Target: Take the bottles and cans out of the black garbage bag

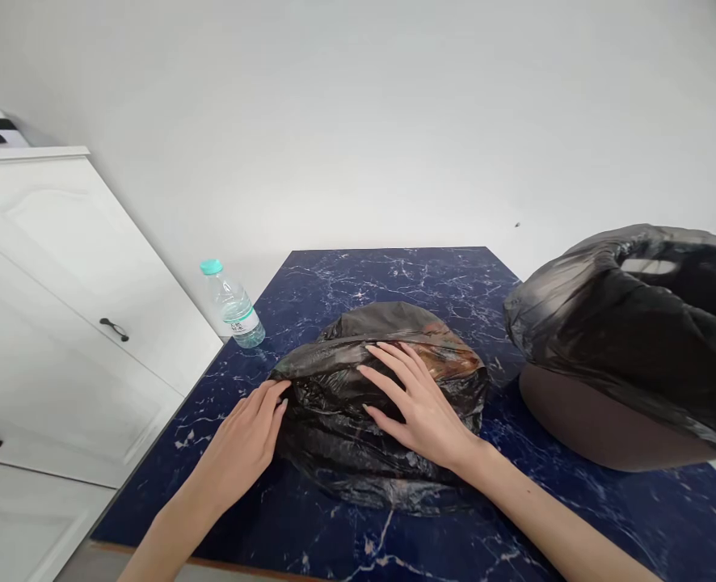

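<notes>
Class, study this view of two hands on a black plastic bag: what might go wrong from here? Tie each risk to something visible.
1. The wrinkled black plastic bag looks thin; a hard pull by the left hand at its edge, or pressure from the right hand on top, might tear it.
2. The clear plastic bottle with a turquoise cap stands near the blue marbled table's left edge; a bump might tip it off.
</notes>
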A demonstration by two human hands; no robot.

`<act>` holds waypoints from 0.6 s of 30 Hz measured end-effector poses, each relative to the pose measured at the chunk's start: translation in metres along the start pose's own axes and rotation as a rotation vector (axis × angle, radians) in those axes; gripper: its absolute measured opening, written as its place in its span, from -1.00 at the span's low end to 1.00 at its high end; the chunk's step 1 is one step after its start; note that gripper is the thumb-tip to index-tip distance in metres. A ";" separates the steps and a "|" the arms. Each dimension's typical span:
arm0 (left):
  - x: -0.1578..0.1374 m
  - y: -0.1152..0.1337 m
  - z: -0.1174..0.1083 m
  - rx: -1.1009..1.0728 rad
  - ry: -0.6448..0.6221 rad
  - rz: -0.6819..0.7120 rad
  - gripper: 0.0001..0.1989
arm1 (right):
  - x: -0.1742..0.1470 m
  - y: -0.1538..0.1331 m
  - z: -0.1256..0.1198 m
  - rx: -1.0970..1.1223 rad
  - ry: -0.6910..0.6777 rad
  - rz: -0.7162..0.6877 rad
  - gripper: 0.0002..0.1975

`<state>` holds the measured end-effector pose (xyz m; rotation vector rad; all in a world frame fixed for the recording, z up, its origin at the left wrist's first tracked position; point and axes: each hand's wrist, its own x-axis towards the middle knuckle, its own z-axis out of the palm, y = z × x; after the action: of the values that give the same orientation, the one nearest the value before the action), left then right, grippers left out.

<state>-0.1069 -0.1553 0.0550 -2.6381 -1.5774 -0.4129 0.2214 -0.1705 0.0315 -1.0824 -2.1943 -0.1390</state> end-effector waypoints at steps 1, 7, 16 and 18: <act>0.003 -0.002 0.002 0.005 0.014 -0.003 -0.52 | 0.000 0.000 0.000 -0.004 0.006 0.002 -0.43; 0.032 -0.003 0.003 0.030 -0.025 0.001 -0.47 | 0.001 -0.001 0.000 -0.045 0.045 0.038 -0.42; 0.081 -0.014 -0.004 -0.033 -0.176 -0.039 -0.46 | -0.003 0.016 0.004 -0.194 0.004 0.178 -0.20; 0.089 -0.020 -0.004 -0.042 -0.186 -0.029 -0.53 | -0.005 0.022 0.004 -0.201 0.010 0.202 -0.26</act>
<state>-0.0857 -0.0699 0.0784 -2.7599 -1.6762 -0.2091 0.2375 -0.1575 0.0208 -1.4039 -2.0810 -0.2791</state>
